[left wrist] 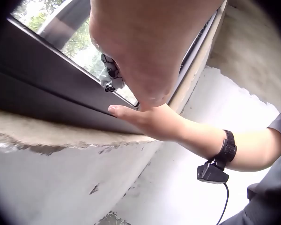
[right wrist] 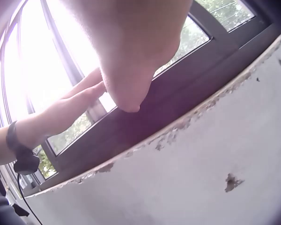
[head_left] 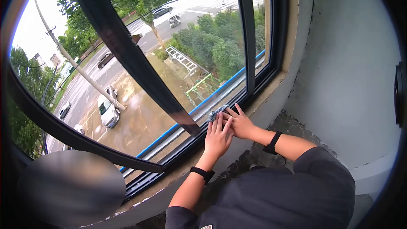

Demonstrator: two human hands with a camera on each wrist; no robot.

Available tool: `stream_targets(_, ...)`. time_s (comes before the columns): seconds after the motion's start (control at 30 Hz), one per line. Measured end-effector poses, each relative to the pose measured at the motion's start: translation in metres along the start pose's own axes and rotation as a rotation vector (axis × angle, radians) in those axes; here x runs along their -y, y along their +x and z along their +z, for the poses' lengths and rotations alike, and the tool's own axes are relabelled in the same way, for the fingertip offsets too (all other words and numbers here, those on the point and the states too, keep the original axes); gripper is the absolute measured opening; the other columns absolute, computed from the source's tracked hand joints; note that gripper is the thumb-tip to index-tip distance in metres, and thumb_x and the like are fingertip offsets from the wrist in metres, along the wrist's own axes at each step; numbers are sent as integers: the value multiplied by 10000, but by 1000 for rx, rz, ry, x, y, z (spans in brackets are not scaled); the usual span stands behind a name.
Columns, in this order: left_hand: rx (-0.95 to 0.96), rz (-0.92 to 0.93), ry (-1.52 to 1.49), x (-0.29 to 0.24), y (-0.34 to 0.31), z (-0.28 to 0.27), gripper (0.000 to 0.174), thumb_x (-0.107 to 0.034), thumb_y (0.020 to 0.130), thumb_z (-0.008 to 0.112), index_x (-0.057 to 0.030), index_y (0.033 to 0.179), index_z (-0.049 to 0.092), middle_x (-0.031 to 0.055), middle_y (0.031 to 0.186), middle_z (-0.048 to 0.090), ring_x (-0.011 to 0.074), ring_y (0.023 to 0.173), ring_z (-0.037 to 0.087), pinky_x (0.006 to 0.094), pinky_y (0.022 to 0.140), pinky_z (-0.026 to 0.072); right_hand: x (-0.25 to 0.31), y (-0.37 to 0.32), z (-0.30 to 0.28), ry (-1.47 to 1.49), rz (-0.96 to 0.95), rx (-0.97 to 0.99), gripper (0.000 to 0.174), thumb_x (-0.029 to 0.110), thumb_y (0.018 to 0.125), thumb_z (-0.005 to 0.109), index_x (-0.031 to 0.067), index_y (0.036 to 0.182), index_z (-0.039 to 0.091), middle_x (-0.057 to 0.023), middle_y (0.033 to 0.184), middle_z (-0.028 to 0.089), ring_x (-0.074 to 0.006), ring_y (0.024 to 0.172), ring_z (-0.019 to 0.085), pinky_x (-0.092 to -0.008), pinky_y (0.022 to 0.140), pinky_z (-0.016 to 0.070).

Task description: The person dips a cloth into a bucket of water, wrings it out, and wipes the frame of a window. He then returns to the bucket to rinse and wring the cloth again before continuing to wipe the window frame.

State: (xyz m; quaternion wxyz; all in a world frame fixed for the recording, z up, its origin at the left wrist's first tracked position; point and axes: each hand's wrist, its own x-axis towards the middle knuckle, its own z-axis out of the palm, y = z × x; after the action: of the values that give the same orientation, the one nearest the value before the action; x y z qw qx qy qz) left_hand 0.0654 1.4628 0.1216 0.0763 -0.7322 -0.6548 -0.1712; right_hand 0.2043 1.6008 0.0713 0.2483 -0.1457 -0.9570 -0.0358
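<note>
A crumpled grey cloth with dark markings (head_left: pixel 217 112) lies bunched against the bottom rail of the dark window frame (head_left: pixel 186 144). My left hand (head_left: pixel 218 138) reaches up with straight fingers, its fingertips pressing on the cloth. From the right, my right hand (head_left: pixel 241 125) overlaps the left hand beside the cloth, its fingers stretched toward it and one fingertip pointing away over the frame. In the left wrist view part of the cloth (left wrist: pixel 110 77) shows past the left palm, near the glass. The hands cover the rest of it.
A sliding sash (head_left: pixel 140 59) slants across the window on the left. Below the frame runs a rough, chipped sill edge (right wrist: pixel 178 124) above a pale wall (right wrist: pixel 187 178). A grey wall (head_left: pixel 347 59) rises at the right. A blurred round shape (head_left: pixel 72 186) fills the lower left.
</note>
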Motion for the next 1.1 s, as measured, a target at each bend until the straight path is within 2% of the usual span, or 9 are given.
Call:
stream_targets(0.07,-16,27,-1,-13,29,-2,698,-352,954,664,-194,1586,415,272,1661,286,397,1551,285,559,1227,279,-21,-3,-12,11,41,-6,667,318,952,598,217,1589,428,-82,1622,423,-344,1512,356,-683,1221,195)
stream_targets(0.23,-104,77,98,-31,97,-9,682,-373,975,611,-225,1603,394,205,1677,306,325,1556,303,506,1241,268,-84,9,-42,-25,46,-121,719,323,927,625,212,1601,400,-87,1648,383,-354,1524,325,-689,1222,190)
stream_targets(0.37,-128,67,142,-44,128,-13,680,-379,980,599,-239,1609,381,191,1681,308,310,1550,316,495,1244,263,-112,13,-59,-71,33,-79,781,345,909,656,202,1617,358,-85,1677,329,-356,1535,302,-689,1228,168)
stream_targets(0.47,-112,28,177,-49,130,-2,684,-382,981,596,-252,1614,373,173,1682,314,301,1544,329,486,1247,256,-112,7,-48,-25,49,-74,876,395,884,690,157,1633,303,-83,1699,264,-366,1552,256,-689,1236,131)
stream_targets(0.57,-57,1,170,-49,123,10,681,-378,986,589,-265,1619,367,150,1686,319,292,1540,338,476,1253,244,-114,-2,-24,25,60,-27,894,400,879,696,145,1635,294,-98,1676,298,-382,1549,252,-693,1234,131)
stream_targets(0.67,41,-31,178,-47,110,23,668,-382,997,574,-270,1621,365,132,1684,332,274,1544,336,472,1260,231,-105,-14,0,79,60,7,863,413,881,689,136,1618,337,-109,1654,323,-395,1533,268,-690,1232,138)
stream_targets(0.8,21,-34,159,-41,96,29,648,-376,983,600,-257,1593,416,155,1671,346,307,1531,353,495,1244,260,-94,-15,8,123,65,17,811,414,883,681,143,1592,397,-111,1643,343,-404,1526,278,-711,1216,146)
stream_targets(0.93,-19,-32,150,-40,95,12,642,-379,985,604,-260,1590,424,149,1672,348,298,1532,353,495,1244,254,-89,-3,-2,106,53,-13,806,418,877,689,170,1590,408,-101,1655,331,-407,1539,266,-751,1189,140)
stream_targets(1.1,-158,-58,171,-32,86,-28,645,-371,959,637,-287,1573,456,137,1671,354,288,1539,344,499,1250,232,-68,32,-43,125,-22,-90,779,389,903,666,182,1602,393,-78,1677,308,-392,1561,237,-749,1196,97)
